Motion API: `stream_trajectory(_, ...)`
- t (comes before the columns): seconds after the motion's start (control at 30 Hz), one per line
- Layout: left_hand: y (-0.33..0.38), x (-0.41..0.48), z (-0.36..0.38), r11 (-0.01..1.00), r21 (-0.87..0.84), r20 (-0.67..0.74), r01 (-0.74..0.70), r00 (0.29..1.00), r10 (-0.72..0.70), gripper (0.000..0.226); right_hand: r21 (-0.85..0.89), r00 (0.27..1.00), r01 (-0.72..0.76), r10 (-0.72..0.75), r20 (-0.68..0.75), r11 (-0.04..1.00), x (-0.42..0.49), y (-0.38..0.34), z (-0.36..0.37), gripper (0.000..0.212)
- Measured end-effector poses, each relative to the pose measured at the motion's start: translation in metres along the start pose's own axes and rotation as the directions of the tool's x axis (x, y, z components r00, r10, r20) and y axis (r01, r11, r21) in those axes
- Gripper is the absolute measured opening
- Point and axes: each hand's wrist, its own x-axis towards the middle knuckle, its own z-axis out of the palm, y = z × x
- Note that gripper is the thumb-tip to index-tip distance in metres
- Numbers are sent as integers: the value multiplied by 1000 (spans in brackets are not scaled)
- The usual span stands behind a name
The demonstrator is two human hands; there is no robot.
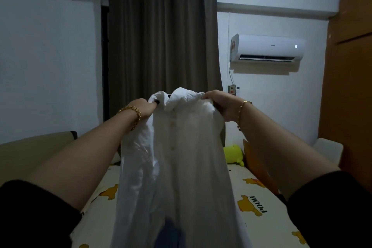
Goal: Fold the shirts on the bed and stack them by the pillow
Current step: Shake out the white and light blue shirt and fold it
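Observation:
I hold a white button-up shirt point(177, 163) up in front of me, above the bed point(259, 197). My left hand point(144, 109) grips its left shoulder near the collar, and my right hand point(220, 104) grips the right shoulder. The shirt hangs down long, with its button placket facing me and its lower part running out of the frame. A dark blue cloth point(171, 235) shows low behind the shirt's hem. The pillow is not plainly visible.
The bed sheet is cream with yellow bear prints. A yellow-green plush toy point(234, 154) and an orange cushion point(259, 169) lie at the far right of the bed. A dark curtain point(161, 36) hangs ahead, an air conditioner point(267, 48) on the wall, a wooden wardrobe point(350, 86) at right.

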Motion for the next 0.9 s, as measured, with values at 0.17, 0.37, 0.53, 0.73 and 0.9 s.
stream_trajectory(0.17,5,-7,14,777,-607,364,167,927,85,58,165,996,66,-73,41,984,11,-1,8,11)
stream_trajectory(0.37,14,-31,31,747,-660,466,87,827,316,72,210,963,208,-237,126,955,22,1,24,39)
stream_trajectory(0.53,14,-33,44,806,-583,275,100,958,80,32,63,960,267,-271,67,962,23,18,35,33)
stream_trajectory(0.73,12,-35,48,671,-712,248,208,968,-37,37,-384,981,160,-105,160,909,10,80,30,17)
stream_trajectory(0.9,24,-39,45,645,-740,208,191,977,-50,38,-620,955,97,104,279,779,-3,127,58,45)
